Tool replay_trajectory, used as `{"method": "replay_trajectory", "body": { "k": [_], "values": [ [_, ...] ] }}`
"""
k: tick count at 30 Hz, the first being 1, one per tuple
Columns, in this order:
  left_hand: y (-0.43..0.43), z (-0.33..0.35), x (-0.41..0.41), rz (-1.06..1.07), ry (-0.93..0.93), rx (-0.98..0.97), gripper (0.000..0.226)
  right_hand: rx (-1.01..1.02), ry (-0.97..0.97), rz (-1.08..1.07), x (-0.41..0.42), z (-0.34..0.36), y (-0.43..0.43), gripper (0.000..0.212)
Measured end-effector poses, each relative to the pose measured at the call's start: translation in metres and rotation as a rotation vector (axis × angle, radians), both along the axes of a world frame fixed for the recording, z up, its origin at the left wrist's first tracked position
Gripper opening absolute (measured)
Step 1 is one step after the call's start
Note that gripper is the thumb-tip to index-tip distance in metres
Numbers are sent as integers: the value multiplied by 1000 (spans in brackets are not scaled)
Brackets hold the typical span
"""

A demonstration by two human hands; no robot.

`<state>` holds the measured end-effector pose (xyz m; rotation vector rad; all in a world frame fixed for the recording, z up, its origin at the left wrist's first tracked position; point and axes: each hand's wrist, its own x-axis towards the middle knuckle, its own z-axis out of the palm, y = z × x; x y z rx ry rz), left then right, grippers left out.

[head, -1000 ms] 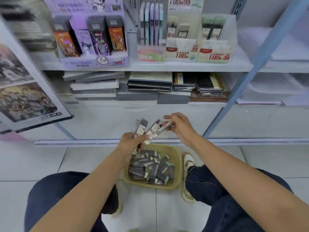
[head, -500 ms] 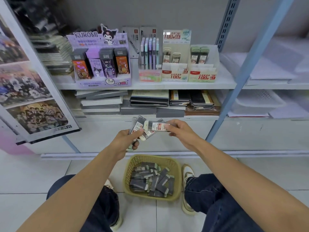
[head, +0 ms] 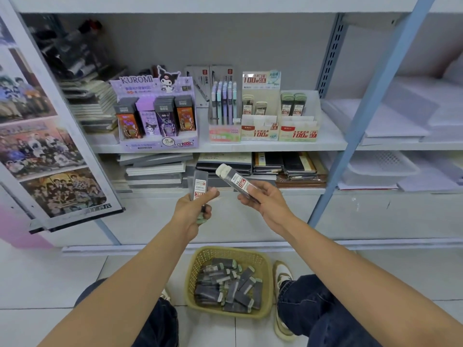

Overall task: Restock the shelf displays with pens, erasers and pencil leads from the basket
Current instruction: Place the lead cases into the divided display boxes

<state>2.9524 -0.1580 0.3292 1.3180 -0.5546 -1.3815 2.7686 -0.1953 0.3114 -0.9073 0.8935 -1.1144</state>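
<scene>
My left hand (head: 193,209) grips a small stack of dark pencil lead cases (head: 200,185), held upright. My right hand (head: 265,201) holds one dark lead case with a pale cap (head: 234,180), tilted up to the left. Both are raised in front of the lower shelf. On the floor between my knees stands a yellow-green basket (head: 200,261) holding several more lead cases (head: 226,286). On the middle shelf stand two lead display boxes, the 0.5 one (head: 260,121) and the 0.7 one (head: 298,121), each with a few cases in it.
A purple Kuromi lead display (head: 156,116) and a pastel pen stand (head: 224,108) sit left of the lead boxes. Notebooks (head: 155,169) are stacked on the lower shelf. A blue diagonal shelf brace (head: 360,116) crosses at the right. A photo board (head: 47,151) leans at the left.
The view has tilted up from the basket to the shelf. My right hand drew one case away from the left hand's stack; both hands rose and parted.
</scene>
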Motion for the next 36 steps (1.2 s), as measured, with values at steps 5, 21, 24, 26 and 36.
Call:
{"method": "replay_trajectory", "body": {
  "k": [5, 21, 24, 26, 36],
  "values": [
    [-9, 8, -25, 109, -79, -103, 20, -65, 101, 82, 16, 8, 11, 23],
    [-46, 64, -20, -255, -433, -236, 15, -419, 558, 220, 0, 92, -44, 25],
    [-66, 84, -15, -175, -273, -178, 13, -458, 583, 81, -8, 113, -66, 25],
    [-79, 95, -12, -121, -195, -171, 15, -497, 604, -45, -17, 129, -84, 22],
    [-131, 112, -12, -227, -199, -286, 16, -596, 784, -359, -46, 172, -176, 22]
  ]
}}
